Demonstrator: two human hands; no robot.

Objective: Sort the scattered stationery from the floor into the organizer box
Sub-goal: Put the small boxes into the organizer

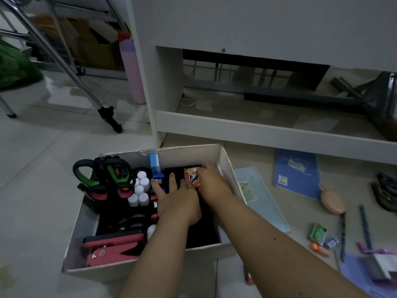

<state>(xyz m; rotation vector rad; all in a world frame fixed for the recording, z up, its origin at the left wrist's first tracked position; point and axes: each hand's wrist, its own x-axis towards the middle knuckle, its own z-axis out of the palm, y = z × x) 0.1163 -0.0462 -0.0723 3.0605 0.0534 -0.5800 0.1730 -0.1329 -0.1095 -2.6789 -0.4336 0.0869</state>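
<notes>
A white organizer box stands on the floor with both my hands inside it. My right hand holds a small orange box at the far right of the black compartment. My left hand lies flat beside it with straight fingers, touching the orange box's left side. Green and red scissors, white bottles, a blue-white item and a red hole punch fill the left half. On the floor to the right lie a light blue notebook, a blue notebook, a small green box and pencils.
A white desk frame stands right behind the box. A pink bottle and metal chair legs are at the back left. A tan oval object, purple paper and dark clutter lie at the right.
</notes>
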